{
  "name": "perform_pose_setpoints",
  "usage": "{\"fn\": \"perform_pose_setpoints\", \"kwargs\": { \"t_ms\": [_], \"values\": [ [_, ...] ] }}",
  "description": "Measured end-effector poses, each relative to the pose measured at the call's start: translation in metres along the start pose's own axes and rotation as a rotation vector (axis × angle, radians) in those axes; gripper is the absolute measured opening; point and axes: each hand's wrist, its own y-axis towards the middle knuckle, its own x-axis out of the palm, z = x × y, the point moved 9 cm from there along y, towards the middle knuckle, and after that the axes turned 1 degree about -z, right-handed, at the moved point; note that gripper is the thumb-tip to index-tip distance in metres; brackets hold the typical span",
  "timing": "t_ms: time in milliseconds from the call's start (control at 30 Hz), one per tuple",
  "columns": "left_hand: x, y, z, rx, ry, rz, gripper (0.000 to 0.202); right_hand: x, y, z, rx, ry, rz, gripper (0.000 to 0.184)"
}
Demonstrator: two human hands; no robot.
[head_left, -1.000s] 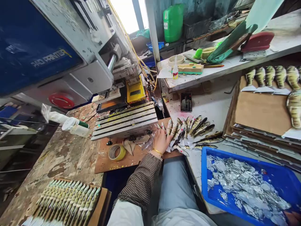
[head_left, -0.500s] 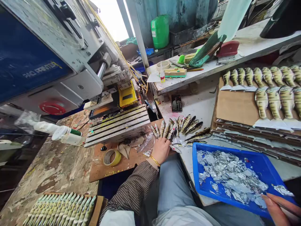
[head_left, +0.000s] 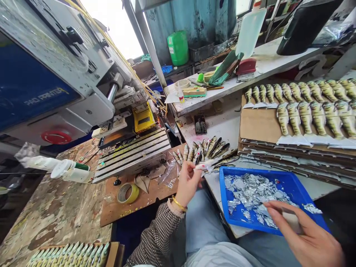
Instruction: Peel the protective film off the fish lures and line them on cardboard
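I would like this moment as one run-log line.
left hand: pinches pale fish-shaped piece | right hand: at blue tray, grip unclear | silver flakes: in tray | other fish-shaped pieces: fanned out nearby

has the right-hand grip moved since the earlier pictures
Yes: judged against the blue tray, the right-hand grip has moved left, reaching farther across it in view.

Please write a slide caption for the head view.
Left hand holds a fish lure; right hand hovers over a blue tray of silver flakes.
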Motion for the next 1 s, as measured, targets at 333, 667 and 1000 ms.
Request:
{"fn": "perform_pose_setpoints", "kwargs": {
  "t_ms": [333,667,1000],
  "values": [
    [0.130,-0.092,-0.035,-0.429,-0.481,-0.542,0.047,0.040,0.003,-0.004,0.246,0.573,-0.109,0.047],
    [0.133,-0.092,-0.062,-0.659,-0.742,-0.375,0.056,-0.001,0.005,-0.011,0.018,0.076,-0.039,0.036],
    [0.142,-0.100,-0.062,-0.711,-0.714,-0.374,0.036,0.008,-0.014,-0.053,-0.380,-0.134,-0.218,0.017]
  ]
}}
